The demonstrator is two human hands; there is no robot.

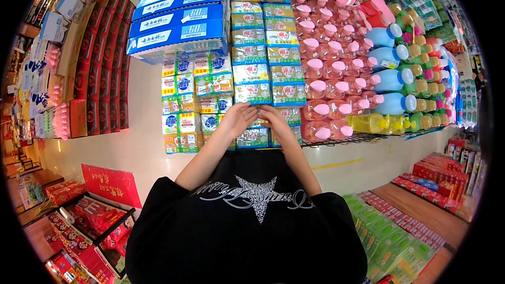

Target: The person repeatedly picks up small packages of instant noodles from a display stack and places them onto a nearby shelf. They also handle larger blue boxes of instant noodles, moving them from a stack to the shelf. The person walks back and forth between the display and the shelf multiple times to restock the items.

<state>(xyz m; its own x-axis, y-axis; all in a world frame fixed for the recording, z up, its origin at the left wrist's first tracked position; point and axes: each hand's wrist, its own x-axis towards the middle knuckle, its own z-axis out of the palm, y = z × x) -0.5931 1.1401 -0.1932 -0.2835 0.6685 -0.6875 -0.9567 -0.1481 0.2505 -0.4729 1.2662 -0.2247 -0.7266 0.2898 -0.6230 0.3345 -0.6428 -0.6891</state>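
Observation:
My left hand (240, 119) lies over the front of stacked soap packs (252, 137), its fingers pointing toward my right hand (274, 120). Both hands are close together, palms partly turned up, and I see nothing held in either. Right beyond the fingertips is a clear-wrapped soap multipack (251, 91) with a green and blue border. More packs with green bands (179, 123) are stacked to the left. Whether the fingertips touch the packs, I cannot tell.
Blue cartons (177, 35) are piled at the back left. Pink pump bottles (317, 108), blue bottles (390, 103) and yellow bottles (365, 122) fill the right side, above a black wire rack edge (335, 141). Red boxes (118, 98) stand across the aisle at left; green packs (394, 244) lie behind right.

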